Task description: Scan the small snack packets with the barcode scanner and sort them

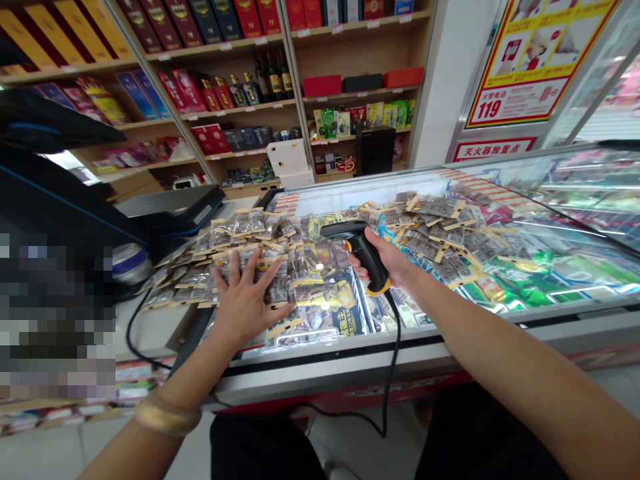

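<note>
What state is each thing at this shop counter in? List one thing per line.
Left hand: open, flat on the packets.
Right hand: closed round the scanner.
Scanner: held, pointed at the packets, corded.
Packets: spread over the freezer lid.
Freezer lid: shut, glass.

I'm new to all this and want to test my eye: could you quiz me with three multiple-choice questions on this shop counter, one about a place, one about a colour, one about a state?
1. Where do the small packets lie?
A. on the glass freezer lid
B. on the floor
C. on the wooden shelves

2. What colour is the trim on the barcode scanner?
A. green
B. yellow
C. white

3. How is the left hand?
A. clenched in a fist
B. gripping the scanner
C. flat, fingers spread on packets

Answers: 1 A, they cover the glass freezer lid. 2 B, yellow shows at the handle base. 3 C, its palm rests open; the right hand holds the scanner.
</note>
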The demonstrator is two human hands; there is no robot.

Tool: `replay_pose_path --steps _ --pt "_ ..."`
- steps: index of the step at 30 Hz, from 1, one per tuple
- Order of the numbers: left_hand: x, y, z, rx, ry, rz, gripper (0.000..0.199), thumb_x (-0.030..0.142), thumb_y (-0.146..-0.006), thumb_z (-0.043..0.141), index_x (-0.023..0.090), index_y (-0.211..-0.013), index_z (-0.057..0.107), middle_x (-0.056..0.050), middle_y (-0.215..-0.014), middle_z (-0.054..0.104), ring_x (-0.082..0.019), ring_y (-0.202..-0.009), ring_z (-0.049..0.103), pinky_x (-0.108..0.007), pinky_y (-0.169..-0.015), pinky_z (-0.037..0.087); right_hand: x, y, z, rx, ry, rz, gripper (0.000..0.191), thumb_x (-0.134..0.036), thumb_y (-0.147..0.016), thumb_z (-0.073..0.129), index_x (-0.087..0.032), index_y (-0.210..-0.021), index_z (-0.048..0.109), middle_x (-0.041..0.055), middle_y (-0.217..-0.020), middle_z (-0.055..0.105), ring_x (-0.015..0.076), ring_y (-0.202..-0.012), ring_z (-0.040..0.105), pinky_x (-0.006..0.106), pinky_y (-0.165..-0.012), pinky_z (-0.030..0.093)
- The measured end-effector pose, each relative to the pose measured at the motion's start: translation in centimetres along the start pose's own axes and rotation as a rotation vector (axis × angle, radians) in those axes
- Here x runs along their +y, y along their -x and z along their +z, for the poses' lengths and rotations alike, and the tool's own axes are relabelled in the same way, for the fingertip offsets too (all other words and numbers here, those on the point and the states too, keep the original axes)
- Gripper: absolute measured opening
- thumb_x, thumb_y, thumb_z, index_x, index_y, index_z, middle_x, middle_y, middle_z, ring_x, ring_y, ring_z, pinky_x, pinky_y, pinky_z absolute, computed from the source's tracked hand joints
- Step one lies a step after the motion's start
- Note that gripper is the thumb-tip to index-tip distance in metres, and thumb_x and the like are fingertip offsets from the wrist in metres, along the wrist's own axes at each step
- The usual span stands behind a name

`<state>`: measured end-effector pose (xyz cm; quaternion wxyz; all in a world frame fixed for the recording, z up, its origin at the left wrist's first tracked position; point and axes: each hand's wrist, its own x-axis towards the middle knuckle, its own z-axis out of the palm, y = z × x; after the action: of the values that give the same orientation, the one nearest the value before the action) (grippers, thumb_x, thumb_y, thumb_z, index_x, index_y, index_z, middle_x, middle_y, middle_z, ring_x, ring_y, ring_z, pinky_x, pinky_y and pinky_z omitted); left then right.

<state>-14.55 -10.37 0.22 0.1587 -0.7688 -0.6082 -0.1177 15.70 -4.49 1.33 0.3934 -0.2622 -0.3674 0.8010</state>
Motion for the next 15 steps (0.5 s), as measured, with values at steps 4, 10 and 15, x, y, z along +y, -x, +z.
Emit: replay_pose_path --steps 4,10,15 --pt "-0.1 0.5 -0.3 0.002 -0.001 -0.004 0.082 0.057 -0.081 0.068 0.032 -0.156 0.046 -0.014 -0.171 0.027 -0.051 -0.158 0.007 -0.080 -0.118 0.007 -0.1 0.0 0.1 -0.029 0.025 0.008 0.055 -0.067 -0.099 0.044 -0.015 -0.100 0.061 -0.0002 -0.060 0.057 0.0111 -0.043 0.048 0.021 -0.039 0.042" --pt "0.1 0.9 -0.9 0.012 -0.026 0.000 0.077 0.056 -0.084 0.065 0.032 -0.155 0.047 -0.012 -0.170 0.029 -0.047 -0.159 0.011 -0.075 -0.121 0.008 -0.1 -0.1 -0.1 -0.010 0.000 -0.012 0.056 -0.069 -0.098 0.044 -0.015 -0.098 0.061 -0.0006 -0.059 0.057 0.0109 -0.042 0.050 0.022 -0.040 0.043" --pt "0.1 1.2 -0.9 0.022 -0.051 0.049 0.073 0.054 -0.086 0.060 0.029 -0.154 0.048 -0.014 -0.169 0.030 -0.046 -0.157 0.018 -0.073 -0.122 0.008 0.1 -0.3 0.1 -0.007 -0.020 -0.013 0.057 -0.067 -0.099 0.042 -0.014 -0.103 0.061 -0.0007 -0.059 0.057 0.0112 -0.042 0.049 0.022 -0.040 0.042"
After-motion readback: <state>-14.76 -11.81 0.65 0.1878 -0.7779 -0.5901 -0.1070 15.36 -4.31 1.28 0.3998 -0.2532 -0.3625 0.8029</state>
